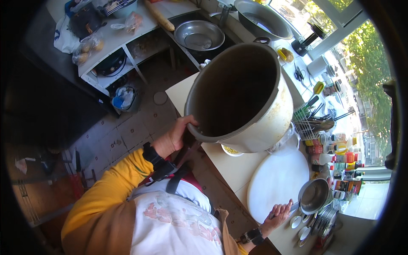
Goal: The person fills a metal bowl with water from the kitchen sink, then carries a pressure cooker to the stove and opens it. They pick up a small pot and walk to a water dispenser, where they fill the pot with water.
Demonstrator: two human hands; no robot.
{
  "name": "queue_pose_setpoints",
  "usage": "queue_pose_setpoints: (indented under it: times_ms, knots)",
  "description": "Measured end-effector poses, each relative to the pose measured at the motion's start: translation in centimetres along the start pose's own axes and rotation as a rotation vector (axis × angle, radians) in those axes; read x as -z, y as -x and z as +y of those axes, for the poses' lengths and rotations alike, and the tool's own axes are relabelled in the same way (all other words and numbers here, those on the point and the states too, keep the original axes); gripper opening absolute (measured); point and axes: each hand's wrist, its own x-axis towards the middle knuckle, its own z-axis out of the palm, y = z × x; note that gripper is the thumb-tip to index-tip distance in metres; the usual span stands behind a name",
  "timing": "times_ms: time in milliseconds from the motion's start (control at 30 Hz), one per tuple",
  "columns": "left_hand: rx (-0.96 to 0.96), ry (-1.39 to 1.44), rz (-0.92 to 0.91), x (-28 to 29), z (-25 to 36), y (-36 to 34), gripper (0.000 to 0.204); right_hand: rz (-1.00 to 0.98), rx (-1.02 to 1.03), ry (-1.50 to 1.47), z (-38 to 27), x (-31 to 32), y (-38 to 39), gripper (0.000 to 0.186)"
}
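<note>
My left hand is closed round the side handle of a large pot, silvery-white with a dark inside and stained outer wall. The pot is tilted, its wide mouth facing up and toward me, above the counter. Low on the right, my right hand grips the handle of a metal dipper, its round bowl facing up. Next to the dipper lies a round white cutting board. A white bowl of small yellow pieces, perhaps corn or beans, is partly hidden under the pot, as is a clear plastic bag.
A wok sits on the stove, with a large metal basin beside it. Along the window stand a utensil rack and several bottles. White spoons lie at lower right. A bin stands on the tiled floor.
</note>
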Motion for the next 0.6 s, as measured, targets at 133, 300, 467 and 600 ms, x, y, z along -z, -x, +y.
queue_pose_setpoints:
  times_ms: [133,300,467,600]
  knots:
    - [0.085,-0.132,-0.213,-1.9,4.3,-4.2,0.025,0.123,0.029,0.038,0.4,-2.3,2.0,0.033]
    - [0.1,-0.137,-0.326,-3.5,10.4,-9.9,0.031,0.335,0.066,0.093,1.2,-8.6,5.1,0.03]
    - [0.237,-0.022,-0.489,-5.0,16.0,-16.0,0.039,0.471,0.084,0.127,1.8,-15.6,8.0,0.03]
    - [0.297,0.103,-0.511,-6.3,19.0,-19.3,0.049,0.48,0.104,0.142,2.3,-19.5,9.6,0.029]
